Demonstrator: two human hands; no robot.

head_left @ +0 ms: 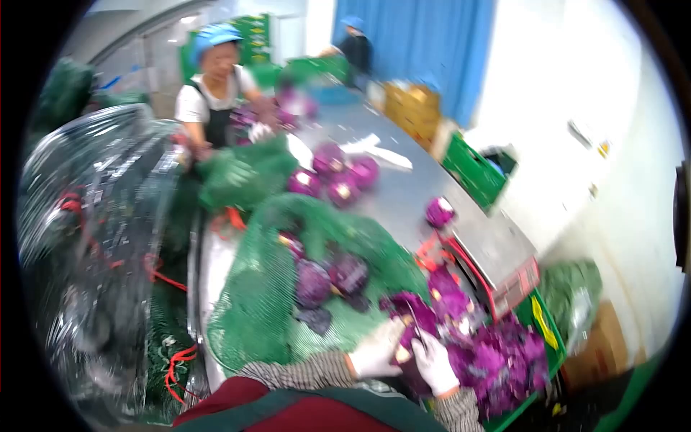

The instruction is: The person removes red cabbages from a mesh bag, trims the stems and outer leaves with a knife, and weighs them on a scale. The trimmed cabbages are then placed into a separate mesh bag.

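My left hand (378, 351), in a white glove, is closed against the side of a red cabbage (419, 315) with loosened outer leaves. My right hand (435, 366), also gloved, grips a small knife (412, 314) whose thin blade points away from me across the cabbage. Part of the cabbage is hidden by my hands. Left of them lies an open green mesh bag (248, 317), with a few dark red cabbages (314, 283) in it. Close by my right hand, purple leaves (497, 360) heap up in a green crate (557, 358).
A metal table (410, 194) runs away from me, bearing several peeled cabbages (329, 158) and a scale (493, 248). A co-worker (219, 93) handles cabbages at the far left. Plastic-wrapped sacks (101, 252) stand left; cardboard boxes (412, 111) and another green crate (471, 173) sit right.
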